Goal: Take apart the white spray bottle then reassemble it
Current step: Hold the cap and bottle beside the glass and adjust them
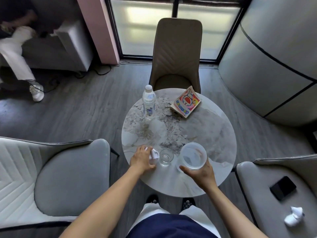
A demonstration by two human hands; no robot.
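Now, from the left: a grey padded chair (68, 177) sits beside the round marbled surface (205, 127), and over the surface's near-left edge the left hand (141, 159) is down on the white spray bottle (153, 156). That grip is wrapped over the bottle from the left, fingers curled round it and pressed against it, so most of the bottle is hidden beneath the hand; only the white trigger head pokes out on the right side of the knuckles. Whether the head is screwed on or loose, I cannot tell.

Just beside it, to the right, stands a small clear drinking glass (166, 158), upright, apparently touching or very nearly touching the spray head. Further back on the surface a clear plastic water bottle (148, 103) stands upright with its cap on, well apart from the hands.

Moving right, the right hand (201, 175) holds a translucent round plastic container (193, 156), open mouth up. This grip is closed round the container's near wall, thumb across the front at the left, fingers showing faintly through the plastic on the far side. So the task's bottle is in the left grip only, with the glass between the two hands.

At the far right of the surface lies a colourful comic book (187, 103). On the chair at the right edge rest a black phone (282, 188) and a crumpled white object (294, 217).
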